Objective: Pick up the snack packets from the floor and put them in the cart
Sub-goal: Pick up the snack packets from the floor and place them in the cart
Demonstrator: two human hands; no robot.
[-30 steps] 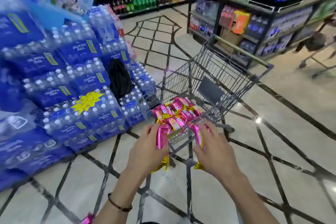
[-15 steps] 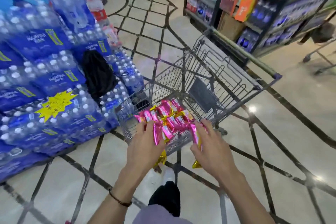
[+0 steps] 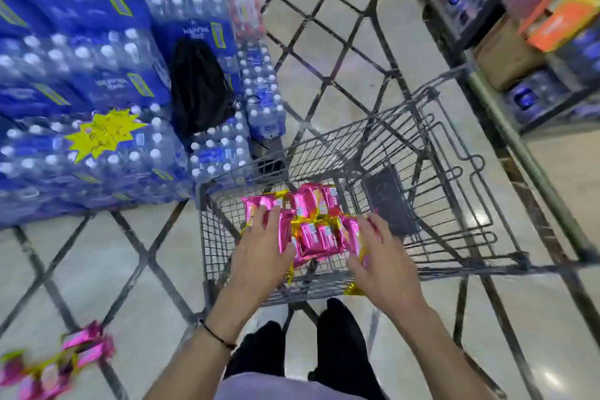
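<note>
Pink snack packets (image 3: 316, 237) lie heaped in the wire cart (image 3: 357, 146); left hand (image 3: 263, 256) and right hand (image 3: 383, 266) each have a curled grip on one there. Loose packets (image 3: 78, 351) lie on the floor (image 3: 97, 269) nearby.

I run one view only: the head camera, worn above the cart (image 3: 218, 237), at the end opposite its handle (image 3: 527, 156), facing forward and steeply down. The cart fills mid-frame at close range; the wearer's legs (image 3: 341, 351) show nearer than it, shelving (image 3: 467, 0) beyond it.
</note>
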